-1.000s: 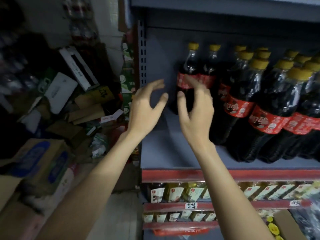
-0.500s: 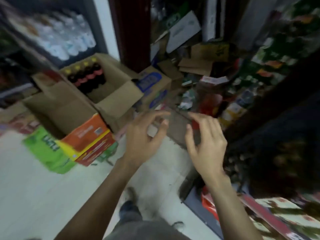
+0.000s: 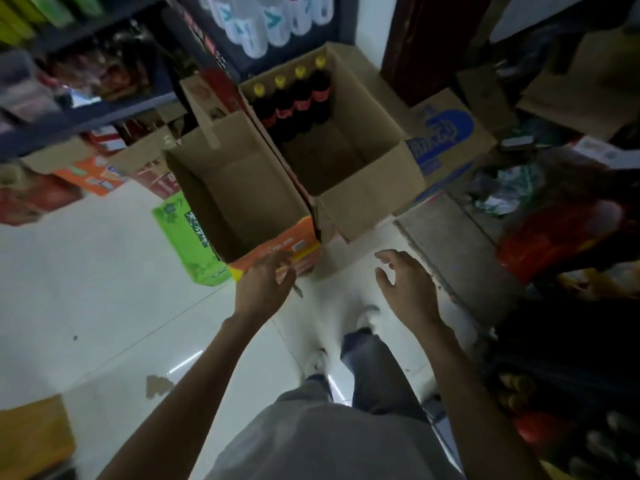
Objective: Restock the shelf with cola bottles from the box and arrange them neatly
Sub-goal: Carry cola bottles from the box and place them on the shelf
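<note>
Fingers loose on both sides: left hand [image 3: 265, 287] and right hand [image 3: 407, 289] hold nothing. Four cola bottles [image 3: 294, 98] stand at the far side of the open box [image 3: 367, 199]; an empty carton [image 3: 242, 202] sits just left, nearer.

You see four cola bottles [image 3: 294, 98]: dark liquid, yellow caps, red labels. Their cardboard box [image 3: 367, 188] is plain brown inside. Orange box [image 3: 277, 249] by your left hand [image 3: 265, 284]: brown inside, orange and yellow outer face. Green carton [image 3: 188, 242] further left of that hand, white lettering. Blue-printed box [image 3: 446, 140] beyond your right hand [image 3: 403, 285]: brown with blue graphic. Floor [image 3: 86, 289]: glossy white tile. Trousers [image 3: 346, 427]: grey. Shoes [image 3: 318, 360]: white.
</note>
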The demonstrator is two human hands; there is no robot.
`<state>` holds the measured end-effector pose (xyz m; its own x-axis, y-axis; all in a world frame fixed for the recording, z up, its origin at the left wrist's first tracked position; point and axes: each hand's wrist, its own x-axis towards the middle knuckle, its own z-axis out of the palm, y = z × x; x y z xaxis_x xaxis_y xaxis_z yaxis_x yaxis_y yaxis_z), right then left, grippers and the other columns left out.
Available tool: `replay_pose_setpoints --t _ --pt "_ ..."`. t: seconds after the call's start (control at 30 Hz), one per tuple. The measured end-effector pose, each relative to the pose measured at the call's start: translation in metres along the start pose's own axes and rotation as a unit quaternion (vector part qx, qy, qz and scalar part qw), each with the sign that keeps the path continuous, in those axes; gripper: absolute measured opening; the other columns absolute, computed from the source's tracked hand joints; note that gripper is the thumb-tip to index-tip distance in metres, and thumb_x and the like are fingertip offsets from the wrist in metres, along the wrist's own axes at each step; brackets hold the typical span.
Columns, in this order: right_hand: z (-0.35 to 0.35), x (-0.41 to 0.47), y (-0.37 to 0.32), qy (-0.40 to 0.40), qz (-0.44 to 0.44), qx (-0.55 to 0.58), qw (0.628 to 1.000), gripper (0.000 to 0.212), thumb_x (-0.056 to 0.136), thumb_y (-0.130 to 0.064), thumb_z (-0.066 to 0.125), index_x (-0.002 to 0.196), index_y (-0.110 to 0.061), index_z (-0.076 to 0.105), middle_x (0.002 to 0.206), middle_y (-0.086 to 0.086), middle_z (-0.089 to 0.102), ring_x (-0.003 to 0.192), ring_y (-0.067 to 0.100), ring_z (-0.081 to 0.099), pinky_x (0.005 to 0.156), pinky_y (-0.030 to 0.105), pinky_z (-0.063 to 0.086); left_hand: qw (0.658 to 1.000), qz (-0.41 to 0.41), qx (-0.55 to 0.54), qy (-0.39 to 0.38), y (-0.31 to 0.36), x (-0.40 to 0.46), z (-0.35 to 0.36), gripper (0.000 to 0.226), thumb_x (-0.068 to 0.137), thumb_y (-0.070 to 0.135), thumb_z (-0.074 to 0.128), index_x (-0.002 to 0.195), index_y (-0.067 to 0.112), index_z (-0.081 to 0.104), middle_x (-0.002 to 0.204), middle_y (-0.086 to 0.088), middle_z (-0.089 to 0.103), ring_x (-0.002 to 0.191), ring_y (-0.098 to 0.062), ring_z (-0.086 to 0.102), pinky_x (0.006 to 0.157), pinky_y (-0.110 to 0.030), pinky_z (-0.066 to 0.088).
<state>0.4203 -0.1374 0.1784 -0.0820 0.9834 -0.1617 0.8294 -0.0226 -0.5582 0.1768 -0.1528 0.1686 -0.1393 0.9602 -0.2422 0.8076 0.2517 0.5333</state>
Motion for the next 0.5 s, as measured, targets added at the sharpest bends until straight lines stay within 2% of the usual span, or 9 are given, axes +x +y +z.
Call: replay_pose_setpoints --t 0.2,0.33,0.4,0.5 --pt "-0.001 0.159 -0.001 -0.046 -0.065 0.000 0.997 0.030 0.093 -0.015 0.059 0.123 -0.010 0.059 0.116 0.011 0.064 0.108 0.028 0.059 0.079 0.031 0.045 0.998 -0.044 0.051 0.005 0.019 0.153 -0.008 0.029 0.091 0.026 0.055 0.118 0.019 0.062 0.113 -0.011 0.067 0.101 -0.036 0.062 0.080 -0.039 0.048" --pt "-0.013 0.268 -0.004 -0.069 -0.080 0.010 0.994 0.032 0.095 -0.017 0.056 0.127 -0.015 0.057 0.124 0.008 0.061 0.114 0.026 0.056 0.085 0.036 0.048 0.996 -0.072 -0.015 0.054 0.042 0.244 -0.015 0.034 0.093 0.028 0.053 0.126 0.023 0.056 0.124 -0.002 0.062 0.109 -0.025 0.060 0.079 -0.031 0.043" --pt "-0.016 0.311 -0.005 -0.075 -0.088 0.018 0.993 0.033 0.096 -0.018 0.055 0.128 -0.017 0.055 0.126 0.005 0.059 0.116 0.022 0.055 0.084 0.029 0.044 0.994 -0.082 -0.046 0.063 0.049 0.279 -0.014 0.035 0.094 0.028 0.054 0.128 0.022 0.055 0.123 0.000 0.063 0.108 -0.019 0.060 0.079 -0.027 0.043" --pt "-0.007 0.373 -0.011 -0.071 -0.105 0.034 0.991 0.035 0.094 -0.018 0.057 0.129 -0.017 0.054 0.128 0.002 0.059 0.117 0.019 0.055 0.088 0.025 0.041 0.989 -0.097 -0.084 0.074 0.056 0.332 -0.011 0.037 0.095 0.029 0.053 0.130 0.020 0.052 0.124 0.000 0.061 0.108 -0.018 0.060 0.086 -0.034 0.051"
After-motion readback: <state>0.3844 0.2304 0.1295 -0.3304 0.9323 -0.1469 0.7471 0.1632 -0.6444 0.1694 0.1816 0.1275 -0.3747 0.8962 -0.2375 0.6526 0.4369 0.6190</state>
